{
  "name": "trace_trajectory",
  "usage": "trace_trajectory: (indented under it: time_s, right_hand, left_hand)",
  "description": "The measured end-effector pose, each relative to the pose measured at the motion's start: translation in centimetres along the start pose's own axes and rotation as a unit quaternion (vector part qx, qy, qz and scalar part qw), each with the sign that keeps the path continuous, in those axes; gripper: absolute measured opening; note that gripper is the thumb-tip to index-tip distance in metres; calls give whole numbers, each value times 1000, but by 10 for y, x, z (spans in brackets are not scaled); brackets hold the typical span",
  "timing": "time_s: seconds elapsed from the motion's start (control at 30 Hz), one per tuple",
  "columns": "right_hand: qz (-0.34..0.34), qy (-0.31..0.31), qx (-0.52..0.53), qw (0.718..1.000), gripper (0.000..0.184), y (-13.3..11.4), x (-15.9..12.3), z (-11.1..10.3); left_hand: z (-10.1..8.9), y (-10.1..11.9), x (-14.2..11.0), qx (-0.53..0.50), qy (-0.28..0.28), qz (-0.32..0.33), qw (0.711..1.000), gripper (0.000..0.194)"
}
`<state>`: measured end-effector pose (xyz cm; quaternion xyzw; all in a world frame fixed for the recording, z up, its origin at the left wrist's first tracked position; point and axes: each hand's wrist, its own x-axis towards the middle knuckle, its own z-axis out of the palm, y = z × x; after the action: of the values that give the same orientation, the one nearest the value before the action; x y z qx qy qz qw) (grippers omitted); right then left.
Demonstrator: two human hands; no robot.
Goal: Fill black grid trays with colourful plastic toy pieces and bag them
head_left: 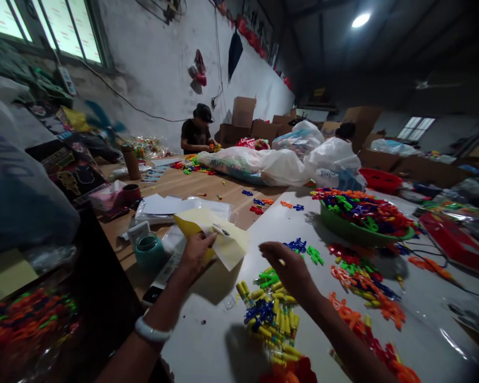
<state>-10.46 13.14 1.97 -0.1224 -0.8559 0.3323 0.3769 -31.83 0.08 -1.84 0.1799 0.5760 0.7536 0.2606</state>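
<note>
My left hand [195, 252] pinches a pale yellow sheet [219, 236], holding it just above the table's near left part. My right hand [289, 271] hovers over a heap of yellow, blue and green plastic pieces [271, 314]; its fingers curl downward, and I cannot see whether anything is in them. A white band circles my left wrist [151, 332]. More orange and red pieces [363, 282] are scattered to the right of that hand.
A green bowl [355, 231] heaped with coloured pieces stands at the right. A teal jar [148, 250] and white papers [167, 205] lie to the left. White plastic sacks [271, 165] sit mid-table. One person sits at the far end [197, 133]; cardboard boxes stand behind.
</note>
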Motion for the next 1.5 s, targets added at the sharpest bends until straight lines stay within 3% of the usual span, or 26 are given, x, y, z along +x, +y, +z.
trace_trajectory:
  time_s: [0.1,0.2,0.33,0.5,0.57,0.67,0.83,0.97,1.13,1.27,1.5]
  right_hand:
    - [-29,-34,-8,999,20,-6,33,39]
    - [5,-45,-7,999,25,-9,41,48]
    - [59,-66,-34,995,31,-8,30,20]
    - [-7,-16,-110,994,26,-14,3,-13]
    - [-44,-5,-119,992,22,-22,-10,-12]
    - [-66,-18,-110,992,20,-30,-29,-1]
    - [-8,-33,-59,998,15,-29,-48,16]
    - [26,-74,-59,995,15,-27,-53,18]
    - [62,-134,-78,986,15,-36,-53,17]
    - [42,-168,-113,978,13,-45,-52,12]
    - [17,-218,-167,961,18,-54,-49,8]
  left_hand:
    - [16,7,-24,18,-51,-4,999,39]
    - [38,16,-39,137,-93,45,985,24]
    - [72,21,-55,168,-104,31,980,25]
    - [95,23,-85,118,-148,8,982,22]
    - [91,20,-97,47,-149,-17,988,27]
    - [73,6,-113,-42,-96,-86,991,46]
    - [41,-19,-135,-77,-64,-131,986,46]
    - [33,-23,-148,-41,-63,-158,985,44]
    - [33,-18,-153,49,-64,-101,992,39]
    - [36,-10,-154,121,-76,-57,988,33]
    - [35,-8,-155,198,-99,-60,973,42]
